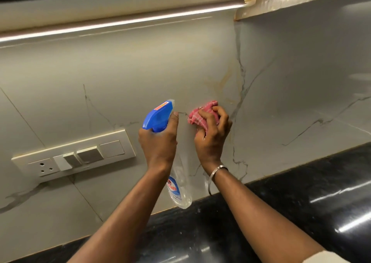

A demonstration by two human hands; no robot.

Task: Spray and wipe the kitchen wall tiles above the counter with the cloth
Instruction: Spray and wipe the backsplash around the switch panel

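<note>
The pink checked cloth, bunched into a wad, is pressed to the grey veined wall tiles just right of the frame's centre. I have the right hand curled tight round it, fingers and thumb dug into its folds. Just to its left, the left hand is wrapped round the neck of a clear spray bottle with a blue trigger head. The nozzle points at the tile beside the cloth and the bottle's body hangs down toward the counter's edge. Whether a finger rests on the trigger I cannot tell, because the back of the hand hides it. A silver bangle sits on the right wrist. A cream switch plate with a socket is at lower left, a lit light strip crosses the top, and the glossy black counter fills the lower right. I judge this to be the wiping step, with the spray held ready. The next move calls for firm strokes across the tile while keeping mist off the socket.
</note>
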